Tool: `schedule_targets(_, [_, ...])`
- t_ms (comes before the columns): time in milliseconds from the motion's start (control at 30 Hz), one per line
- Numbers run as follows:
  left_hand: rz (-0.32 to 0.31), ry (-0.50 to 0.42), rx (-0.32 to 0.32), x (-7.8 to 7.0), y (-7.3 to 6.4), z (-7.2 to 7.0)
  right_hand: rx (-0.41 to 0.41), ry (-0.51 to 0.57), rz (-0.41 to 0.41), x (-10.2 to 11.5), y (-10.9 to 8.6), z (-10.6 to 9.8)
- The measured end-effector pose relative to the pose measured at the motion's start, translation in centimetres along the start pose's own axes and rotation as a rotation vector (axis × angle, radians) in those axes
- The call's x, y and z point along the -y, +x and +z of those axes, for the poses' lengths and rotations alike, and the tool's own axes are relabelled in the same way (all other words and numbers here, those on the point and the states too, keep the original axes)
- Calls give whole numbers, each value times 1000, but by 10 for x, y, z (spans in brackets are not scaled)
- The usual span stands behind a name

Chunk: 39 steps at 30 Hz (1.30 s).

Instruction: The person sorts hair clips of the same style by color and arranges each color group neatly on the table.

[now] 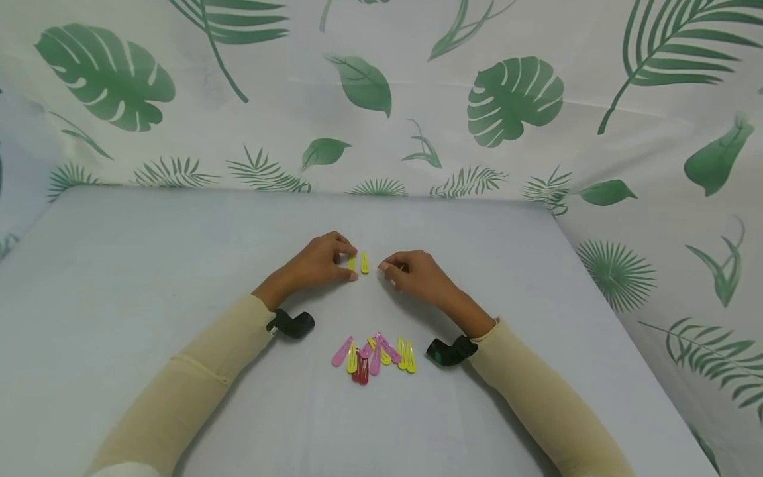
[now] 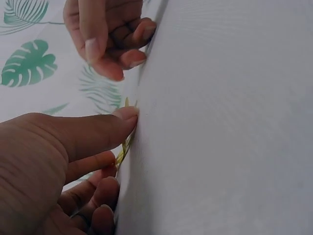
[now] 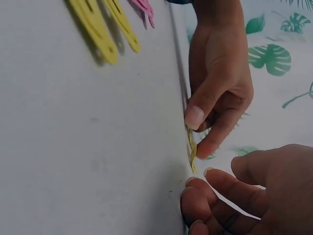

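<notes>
At the middle of the table, my left hand (image 1: 318, 262) holds a yellow snap hair clip (image 1: 352, 263) between thumb and finger, one at each end of it, down at the tabletop. Just right of it lies a second yellow hair clip (image 1: 365, 263), upright in the head view and parallel to the first. My right hand (image 1: 420, 275) hovers to the right of this clip, fingers loosely bent, with nothing between them. In the right wrist view its thumb (image 3: 249, 169) stands apart from the fingertips.
Nearer to me lies a loose group of hair clips: several pink ones (image 1: 342, 352), red ones (image 1: 360, 371) and yellow ones (image 1: 410, 358), some overlapping. A white cloth covers the table (image 1: 179, 252). Behind it hangs a leaf-print curtain (image 1: 417, 93). Black devices (image 1: 295, 324) sit at both wrists.
</notes>
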<state>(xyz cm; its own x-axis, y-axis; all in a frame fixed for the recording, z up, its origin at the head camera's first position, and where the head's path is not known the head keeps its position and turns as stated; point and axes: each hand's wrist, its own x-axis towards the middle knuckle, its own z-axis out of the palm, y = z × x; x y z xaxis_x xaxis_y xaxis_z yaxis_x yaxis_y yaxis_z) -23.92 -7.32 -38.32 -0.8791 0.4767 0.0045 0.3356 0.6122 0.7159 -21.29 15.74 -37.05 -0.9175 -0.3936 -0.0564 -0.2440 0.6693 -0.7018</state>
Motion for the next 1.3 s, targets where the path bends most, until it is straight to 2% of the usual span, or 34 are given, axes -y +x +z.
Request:
schedule_targets(400, [-30,-27,1,1,1,1,98,14,-74,-1,-26,-1])
schedule_targets(567, [-22,-28,-12,3,1,2,130,34,-176,-2,-37,2])
schedule_targets(667, [-16,-34,-21,4,0,2,189,59,-253,-3,-44,4])
schedule_targets(800, [-16,-41,-21,3,-1,3,281,106,-301,-4,-53,6])
schedule_targets(1133, [-17,-45,-26,2,0,5,365,114,-321,-2,-63,7])
schedule_targets(1300, [-23,-41,-31,3,-1,6,374,98,-345,-1,-63,11])
